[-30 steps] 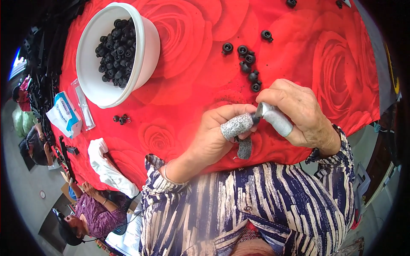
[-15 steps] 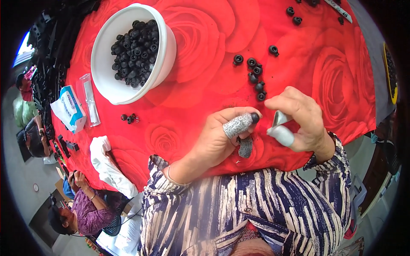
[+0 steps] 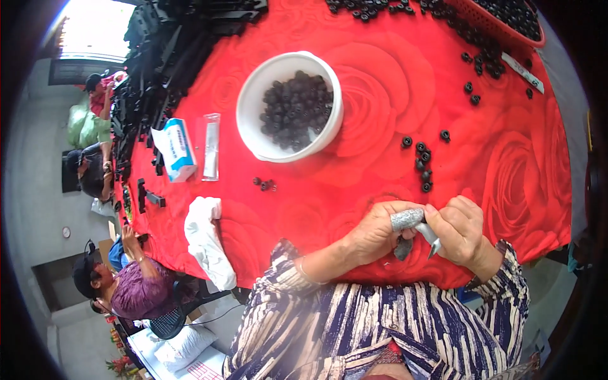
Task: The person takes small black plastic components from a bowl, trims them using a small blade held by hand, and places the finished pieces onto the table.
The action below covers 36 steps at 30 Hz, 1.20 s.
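Red rose-patterned cloth covers the tabletop (image 3: 380, 76), and the work looks well under way but far from over: a white bowl (image 3: 253, 120) holds a heap of small black ring parts (image 3: 294, 111), while a loose cluster of the same parts (image 3: 423, 166) waits on the cloth just beyond the hands, with more scattered toward a red basket (image 3: 506, 28) at the far edge. Down at the near edge, the left hand (image 3: 373, 231) has its grip curled shut, a silvery taped finger guard (image 3: 406, 219) pressed against a dark piece (image 3: 403, 248) below it. The right hand (image 3: 461, 229) is pinched closed on a grey metal tool (image 3: 430, 235), tip angled in toward that piece, hands touching. Against half a second ago, the two hands have come together again and the view has tipped up, bringing the basket into sight. A white cloth (image 3: 204, 237) lies to the left.
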Tool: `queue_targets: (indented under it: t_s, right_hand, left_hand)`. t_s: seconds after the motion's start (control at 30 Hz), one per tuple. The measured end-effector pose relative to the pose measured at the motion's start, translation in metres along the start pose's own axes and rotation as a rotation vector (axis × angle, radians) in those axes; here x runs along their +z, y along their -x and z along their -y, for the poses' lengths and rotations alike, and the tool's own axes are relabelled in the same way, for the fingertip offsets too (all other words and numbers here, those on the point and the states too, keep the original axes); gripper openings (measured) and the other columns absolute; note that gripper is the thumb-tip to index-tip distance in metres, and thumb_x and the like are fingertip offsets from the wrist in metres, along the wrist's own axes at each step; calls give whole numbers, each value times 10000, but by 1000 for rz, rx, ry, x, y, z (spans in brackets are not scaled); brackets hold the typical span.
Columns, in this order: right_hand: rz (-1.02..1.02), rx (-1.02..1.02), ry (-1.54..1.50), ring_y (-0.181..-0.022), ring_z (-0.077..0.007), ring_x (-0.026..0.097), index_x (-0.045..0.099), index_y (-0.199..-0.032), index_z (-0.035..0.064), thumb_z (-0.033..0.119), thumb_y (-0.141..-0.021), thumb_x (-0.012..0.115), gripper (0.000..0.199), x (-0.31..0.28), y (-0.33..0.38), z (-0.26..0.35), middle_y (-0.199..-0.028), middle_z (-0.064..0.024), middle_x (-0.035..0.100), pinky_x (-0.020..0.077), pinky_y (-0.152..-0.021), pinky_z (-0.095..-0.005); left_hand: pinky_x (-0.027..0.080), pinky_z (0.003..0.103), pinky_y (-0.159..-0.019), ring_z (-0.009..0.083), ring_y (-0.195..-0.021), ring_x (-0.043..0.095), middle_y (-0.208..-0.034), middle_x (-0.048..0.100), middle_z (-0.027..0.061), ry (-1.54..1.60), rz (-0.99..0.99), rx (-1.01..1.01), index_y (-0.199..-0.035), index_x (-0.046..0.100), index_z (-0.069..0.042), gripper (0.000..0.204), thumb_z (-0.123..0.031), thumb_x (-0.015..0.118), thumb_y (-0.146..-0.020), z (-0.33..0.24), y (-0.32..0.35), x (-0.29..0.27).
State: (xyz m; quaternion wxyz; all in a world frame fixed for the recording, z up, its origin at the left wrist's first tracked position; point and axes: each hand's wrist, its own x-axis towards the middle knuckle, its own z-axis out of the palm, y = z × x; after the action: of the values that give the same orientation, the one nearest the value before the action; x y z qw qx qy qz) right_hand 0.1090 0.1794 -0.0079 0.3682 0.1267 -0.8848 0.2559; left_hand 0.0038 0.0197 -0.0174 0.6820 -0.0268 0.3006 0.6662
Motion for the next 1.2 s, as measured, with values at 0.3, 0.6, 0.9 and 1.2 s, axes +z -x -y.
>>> queue_targets:
  t_s: [0.3,0.6,0.9,1.2]
  right_hand:
    - [-58,-68,-11,-474,-157,420,603,-866,-37,21,-643,712,255,-8,4,-5,-614,-32,434,293,-409,-302]
    - [-151,43,21,-460,-188,422,592,-868,-30,15,-690,723,226,-19,-4,-18,-619,-53,459,317,-406,-324]
    - [-224,155,60,-506,-212,497,609,-895,-18,5,-663,731,262,-25,-3,-26,-680,-82,526,382,-434,-327]
    - [-161,162,45,-528,-219,516,606,-908,-17,28,-672,733,271,-24,-2,-24,-684,-81,522,400,-445,-329]
  left_hand:
    - [473,230,-469,92,-585,591,-853,612,35,-625,-335,667,-1060,630,-16,166,-55,592,-904,-41,33,36]
    - [462,225,-620,91,-741,572,-848,617,31,-1441,-958,1305,-1069,623,3,248,-5,673,-826,-141,40,5]
    - [474,302,-559,189,-709,606,-847,609,85,-1798,-315,891,-904,653,-31,199,-49,750,-731,-45,-17,19]
    - [496,382,-639,286,-797,606,-855,592,114,-1968,-259,853,-895,613,-24,241,-131,739,-720,-27,-35,16]
